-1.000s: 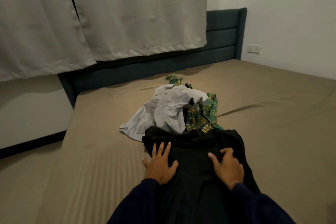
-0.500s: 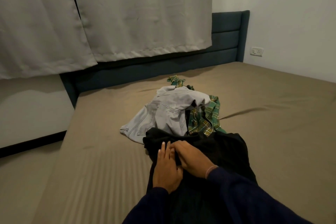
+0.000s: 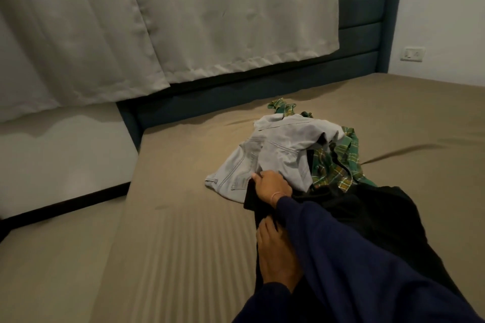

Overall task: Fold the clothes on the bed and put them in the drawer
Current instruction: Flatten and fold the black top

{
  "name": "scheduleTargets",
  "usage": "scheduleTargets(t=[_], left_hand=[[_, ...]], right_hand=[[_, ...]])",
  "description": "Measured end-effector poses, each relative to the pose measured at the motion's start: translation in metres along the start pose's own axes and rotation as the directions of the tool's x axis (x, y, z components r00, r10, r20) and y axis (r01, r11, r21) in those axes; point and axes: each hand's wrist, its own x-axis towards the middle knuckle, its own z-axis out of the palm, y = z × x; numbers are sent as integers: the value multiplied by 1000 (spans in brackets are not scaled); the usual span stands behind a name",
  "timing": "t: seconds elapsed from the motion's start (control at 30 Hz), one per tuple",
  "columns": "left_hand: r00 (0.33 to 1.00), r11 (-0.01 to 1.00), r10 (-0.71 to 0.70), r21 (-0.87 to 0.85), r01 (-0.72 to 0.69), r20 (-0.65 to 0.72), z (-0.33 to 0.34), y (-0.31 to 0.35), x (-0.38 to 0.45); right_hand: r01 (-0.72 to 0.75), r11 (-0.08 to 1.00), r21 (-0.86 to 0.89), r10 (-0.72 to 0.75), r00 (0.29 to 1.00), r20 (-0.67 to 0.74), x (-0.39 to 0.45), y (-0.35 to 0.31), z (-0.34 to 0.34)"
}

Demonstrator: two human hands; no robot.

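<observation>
Crossing over: your right hand has gone from mid-garment, where it met the left half a second ago, out to the far-left corner of the black garment, next to the grey denim jacket. Your left hand has dropped back toward you and lies flat on the near-left edge of the black cloth, fingers straight and together, pressing it onto the bed. Right hand's fingers are curled round the corner fabric, thumb on top, so it reads as a grip, not a press. Right forearm runs diagonally over the left, sleeve covering part of the left hand. My read: the smoothing is over and you're starting the first fold, left hand as anchor, right hand set to carry that edge across. Task is early: the black piece is half spread on the bed, and the jacket and the green plaid shirt are in a loose heap just beyond it, jacket on top of the shirt, both unfolded. No drawer in view. Watch that the gripped corner doesn't drag the jacket hem along; they look to be touching.
</observation>
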Motion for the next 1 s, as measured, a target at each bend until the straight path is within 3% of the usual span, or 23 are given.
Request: scheduleTargets(t=[0.07,0.1,0.2,0.33,0.43,0.53,0.6,0.63,0.7,0.83,0.87,0.93,1.0], left_hand=[[994,999,20,-28,-17,109,-12,8,1],[974,999,-9,-31,17,226,-17,11,1],[946,1000,-13,26,5,323,-27,4,3],[924,999,38,-22,-32,381,-43,-1,1],[913,994,40,-113,7,405,-49,-10,0],[902,998,66,-40,-54,426,-56,-16,0],[878,986,97,76,-149,470,-61,-18,-2],[858,973,101,129,-190,504,-61,-19,-3],[837,960,56,201,-194,544,-58,-21,-3],[814,949,-90,298,-105,573,-54,-9,9],[805,942,-111,319,-101,582,-54,-4,14],[825,919,-81,363,-156,559,-55,4,24],[841,889,18,376,-262,541,-54,12,34]], right_hand=[[-58,980,188,72,995,-65,12,12,1],[-35,975,221,57,994,-97,15,19,2],[113,968,224,-108,993,-36,13,33,10],[255,959,-121,-223,948,226,-5,33,11],[362,904,-229,-350,932,90,-32,34,9],[581,771,-259,-626,766,-145,-65,51,1],[696,659,-284,-739,669,-76,-85,72,-3],[717,631,-297,-749,663,9,-92,86,-5],[658,685,-312,-650,746,146,-101,107,-10],[428,787,-444,-433,896,98,-111,118,-30],[389,809,-441,-425,905,18,-116,121,-36],[277,865,-418,-416,862,-290,-126,136,-50],[-6,943,-333,-167,858,-487,-137,153,-73]])
